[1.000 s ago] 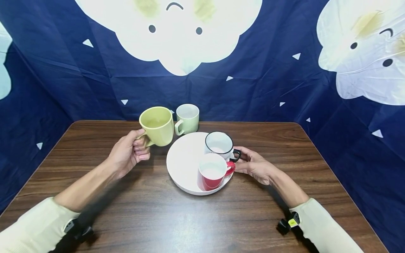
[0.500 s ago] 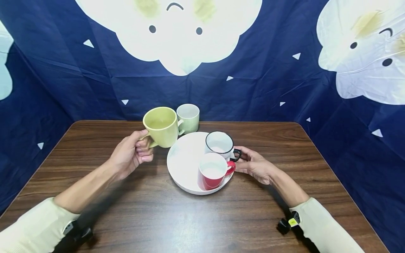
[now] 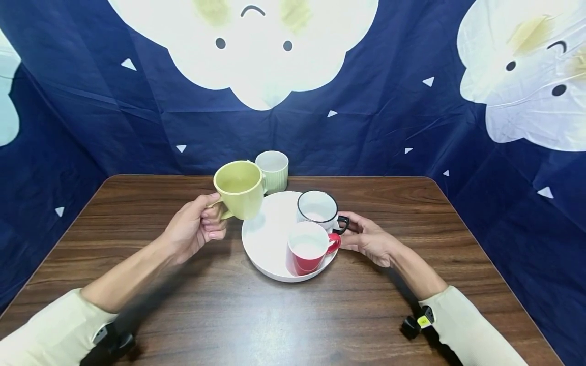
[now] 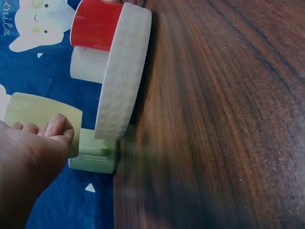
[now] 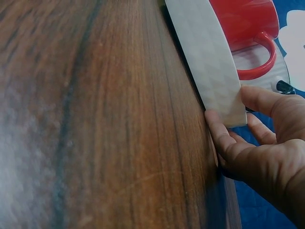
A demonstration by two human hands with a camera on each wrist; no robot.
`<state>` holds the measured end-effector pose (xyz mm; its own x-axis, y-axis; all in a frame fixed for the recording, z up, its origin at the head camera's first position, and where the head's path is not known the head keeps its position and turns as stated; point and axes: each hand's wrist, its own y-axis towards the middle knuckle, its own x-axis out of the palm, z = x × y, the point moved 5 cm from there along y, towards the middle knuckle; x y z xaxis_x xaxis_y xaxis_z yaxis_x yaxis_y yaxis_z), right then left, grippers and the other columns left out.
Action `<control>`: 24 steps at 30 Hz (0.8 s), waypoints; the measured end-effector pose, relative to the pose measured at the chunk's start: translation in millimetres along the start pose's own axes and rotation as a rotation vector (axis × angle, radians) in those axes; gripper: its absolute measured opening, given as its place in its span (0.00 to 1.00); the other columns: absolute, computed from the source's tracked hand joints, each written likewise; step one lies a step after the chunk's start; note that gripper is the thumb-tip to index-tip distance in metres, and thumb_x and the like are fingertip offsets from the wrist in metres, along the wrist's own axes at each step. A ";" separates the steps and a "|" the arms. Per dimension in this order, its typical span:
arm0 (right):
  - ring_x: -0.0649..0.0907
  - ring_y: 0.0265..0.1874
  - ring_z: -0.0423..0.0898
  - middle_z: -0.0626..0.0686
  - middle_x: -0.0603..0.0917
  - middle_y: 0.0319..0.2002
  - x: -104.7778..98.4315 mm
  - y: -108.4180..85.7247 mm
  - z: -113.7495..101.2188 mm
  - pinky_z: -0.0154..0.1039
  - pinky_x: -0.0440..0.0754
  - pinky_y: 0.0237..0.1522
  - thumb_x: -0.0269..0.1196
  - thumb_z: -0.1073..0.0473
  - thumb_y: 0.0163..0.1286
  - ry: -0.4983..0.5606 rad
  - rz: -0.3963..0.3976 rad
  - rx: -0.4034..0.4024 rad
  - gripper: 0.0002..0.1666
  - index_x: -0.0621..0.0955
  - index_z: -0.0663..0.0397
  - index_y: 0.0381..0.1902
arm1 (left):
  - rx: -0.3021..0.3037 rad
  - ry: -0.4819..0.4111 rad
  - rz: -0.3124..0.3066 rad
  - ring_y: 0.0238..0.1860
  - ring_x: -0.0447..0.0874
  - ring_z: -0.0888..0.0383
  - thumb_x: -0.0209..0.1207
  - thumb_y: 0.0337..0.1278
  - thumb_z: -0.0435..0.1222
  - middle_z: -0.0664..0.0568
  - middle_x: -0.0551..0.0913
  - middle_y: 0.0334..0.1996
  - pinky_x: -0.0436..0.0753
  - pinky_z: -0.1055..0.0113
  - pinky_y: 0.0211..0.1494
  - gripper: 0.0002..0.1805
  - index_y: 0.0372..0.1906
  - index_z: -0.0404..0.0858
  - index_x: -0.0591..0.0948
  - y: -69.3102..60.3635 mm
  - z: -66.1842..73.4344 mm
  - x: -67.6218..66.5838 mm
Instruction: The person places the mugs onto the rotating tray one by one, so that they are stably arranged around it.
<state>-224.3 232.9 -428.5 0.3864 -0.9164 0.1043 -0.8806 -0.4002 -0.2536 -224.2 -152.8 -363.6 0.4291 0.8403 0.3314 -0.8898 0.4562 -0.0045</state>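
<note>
The left hand point(image 3: 196, 224), gripping the yellow mug point(image 3: 242, 195), has carried it, not yet set down, toward the desk's point(image 3: 375, 310) right edge, nearer the tray point(image 3: 265, 244) the right hand point(image 3: 368, 239) pinches.

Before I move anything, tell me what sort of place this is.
Likely a staged recording booth: a wood-grain table, a cloud-print cloth hung behind it, and small black wrist cameras.

Head view: pale green mug point(image 3: 276, 175) partly hidden behind yellow mug point(image 3: 244, 198); black-rimmed mug point(image 3: 317, 206) base behind red mug point(image 3: 308, 262); wrist tag point(image 3: 423, 322) print too small. Right wrist view: red mug cut by top edge.
</note>
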 end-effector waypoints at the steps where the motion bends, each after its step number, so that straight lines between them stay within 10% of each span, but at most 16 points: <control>1: 0.88 0.59 0.39 0.57 0.76 0.70 0.0 0.2 0.1 0.40 0.92 0.64 0.66 0.81 0.72 0.000 0.000 0.000 0.48 0.63 0.63 0.86 | -0.004 0.000 0.001 0.28 0.45 0.54 0.37 0.96 0.43 0.54 0.49 0.25 0.49 0.61 0.36 0.29 0.24 0.43 0.53 -0.4 -0.5 0.4; 24: 0.88 0.59 0.40 0.56 0.77 0.69 0.2 0.5 0.2 0.39 0.92 0.62 0.66 0.81 0.72 0.006 -0.002 -0.003 0.47 0.64 0.63 0.85 | -0.076 0.004 -0.063 0.27 0.45 0.55 0.36 0.95 0.43 0.56 0.50 0.25 0.48 0.62 0.35 0.28 0.24 0.44 0.54 -8.9 -10.0 12.6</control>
<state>-224.5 232.5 -428.8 0.3863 -0.9158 0.1101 -0.8810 -0.4016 -0.2502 -209.3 -143.3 -368.9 0.4842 0.8105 0.3296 -0.8469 0.5288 -0.0559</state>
